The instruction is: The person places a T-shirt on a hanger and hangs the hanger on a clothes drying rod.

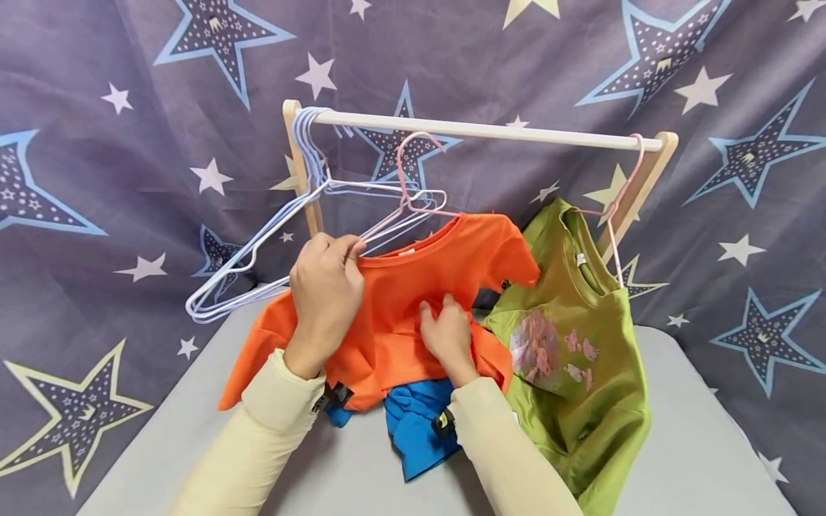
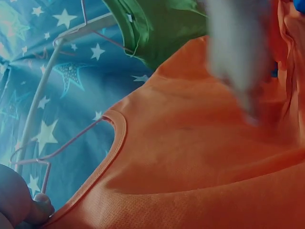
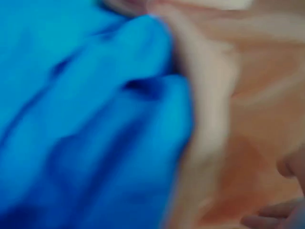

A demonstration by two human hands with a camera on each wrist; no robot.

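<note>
An orange T-shirt (image 1: 413,287) hangs on a pink hanger (image 1: 401,172), whose hook shows just below the rail in the head view. My left hand (image 1: 328,294) pinches the shirt and hanger at the left shoulder, beside the neckline; its fingertips also show in the left wrist view. Against the shirt's front is my right hand (image 1: 447,335), thumb and forefinger apart; its other fingers are hidden in the head view. In the right wrist view its fingers (image 3: 269,217) look loosely extended near the orange cloth. Blue cloth (image 1: 419,423) lies under the shirt's hem.
A rack with a white rail (image 1: 490,130) stands on the grey table (image 1: 684,430). Several blue and white hangers (image 1: 258,247) hang at its left end. A green shirt (image 1: 581,344) hangs from another pink hanger (image 1: 629,179) at the right. Behind is a star-patterned curtain (image 1: 148,186).
</note>
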